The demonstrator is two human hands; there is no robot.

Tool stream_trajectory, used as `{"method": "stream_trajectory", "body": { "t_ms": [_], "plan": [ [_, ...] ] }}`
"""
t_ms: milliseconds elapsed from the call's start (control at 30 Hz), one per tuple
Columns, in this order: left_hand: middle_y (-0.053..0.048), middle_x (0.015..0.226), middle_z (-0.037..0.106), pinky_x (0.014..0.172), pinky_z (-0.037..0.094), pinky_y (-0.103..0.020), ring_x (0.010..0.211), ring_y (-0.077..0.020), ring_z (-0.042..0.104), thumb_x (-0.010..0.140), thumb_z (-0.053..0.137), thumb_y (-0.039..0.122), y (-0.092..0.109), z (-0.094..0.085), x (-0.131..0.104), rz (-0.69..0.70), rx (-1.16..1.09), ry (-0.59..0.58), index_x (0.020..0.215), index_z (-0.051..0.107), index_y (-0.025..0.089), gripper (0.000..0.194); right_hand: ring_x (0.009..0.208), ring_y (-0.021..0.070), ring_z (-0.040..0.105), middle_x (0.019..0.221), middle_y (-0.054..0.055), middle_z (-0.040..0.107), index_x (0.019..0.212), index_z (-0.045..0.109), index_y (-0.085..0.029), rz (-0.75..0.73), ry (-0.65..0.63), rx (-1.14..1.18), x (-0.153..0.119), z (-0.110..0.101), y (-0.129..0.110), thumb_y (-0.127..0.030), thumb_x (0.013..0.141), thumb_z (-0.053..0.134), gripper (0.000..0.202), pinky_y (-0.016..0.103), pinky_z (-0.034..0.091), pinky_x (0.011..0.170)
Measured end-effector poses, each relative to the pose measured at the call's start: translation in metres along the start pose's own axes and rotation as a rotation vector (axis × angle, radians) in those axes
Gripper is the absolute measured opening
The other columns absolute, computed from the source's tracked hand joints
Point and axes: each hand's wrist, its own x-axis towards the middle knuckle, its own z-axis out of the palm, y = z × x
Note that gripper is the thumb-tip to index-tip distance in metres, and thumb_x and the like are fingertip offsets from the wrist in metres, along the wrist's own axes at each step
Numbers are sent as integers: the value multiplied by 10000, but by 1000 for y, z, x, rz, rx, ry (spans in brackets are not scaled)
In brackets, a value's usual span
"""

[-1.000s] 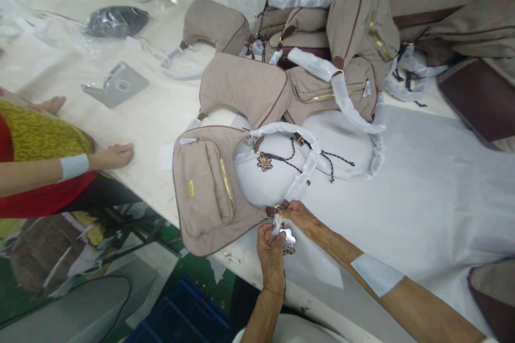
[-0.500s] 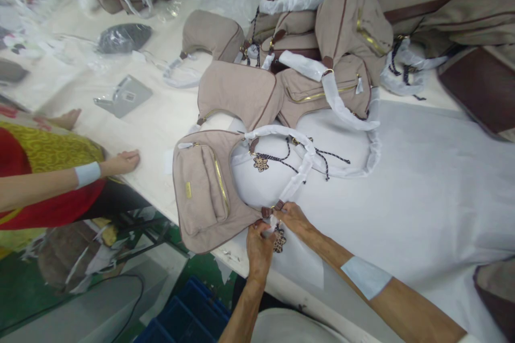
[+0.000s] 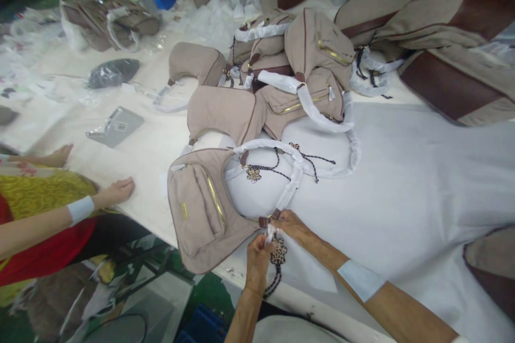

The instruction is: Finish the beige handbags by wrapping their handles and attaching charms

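my beige bag point(image 3: 195, 225) lying flat at the near edge of the surface point(image 3: 161, 214), long axis running roughly away from me, strap side point(image 3: 296, 171) pointing right, left hand point(image 3: 257, 260) kinda pinching white wrapping point(image 3: 271, 232) above a leopard-print charm point(image 3: 278, 252), right hand point(image 3: 293, 225) pinching the strap's near end

Left hand point(image 3: 258, 257) pinches, fingers curled; right hand point(image 3: 290, 225) grips close beside it

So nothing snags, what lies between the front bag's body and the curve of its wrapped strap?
A leopard-print charm and speckled cord lie between the bag's body and strap, in the head view.
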Motion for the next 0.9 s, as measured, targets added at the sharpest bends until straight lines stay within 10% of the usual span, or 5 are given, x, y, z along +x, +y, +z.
{"method": "stream_trajectory", "body": {
  "t_ms": [233,733,900],
  "plan": [
    [2,615,662,567,421,-245,537,-121,561,539,743,234,-6,-12,5,-130,-174,-76,713,658,138,217,493,74,422,512,-37,544,611,647,-140,109,-301,-103,-17,-38,-8,-355,515,717,246,204,305,477],
    [-72,840,729,754,477,-312,767,-201,647,515,761,202,0,-32,11,-159,-294,-210,916,700,134,411,627,128,525,650,-19,629,742,674,-174,17,-96,-249,-22,-15,2,-234,632,588,153,232,396,592],
    [-44,786,719,687,461,-264,730,-172,631,538,723,181,-2,-22,6,-84,-235,-150,890,701,141,355,865,173,533,880,29,628,924,647,-218,-353,291,-636,-40,-11,-15,-215,722,561,220,307,412,803]
  ]
}}
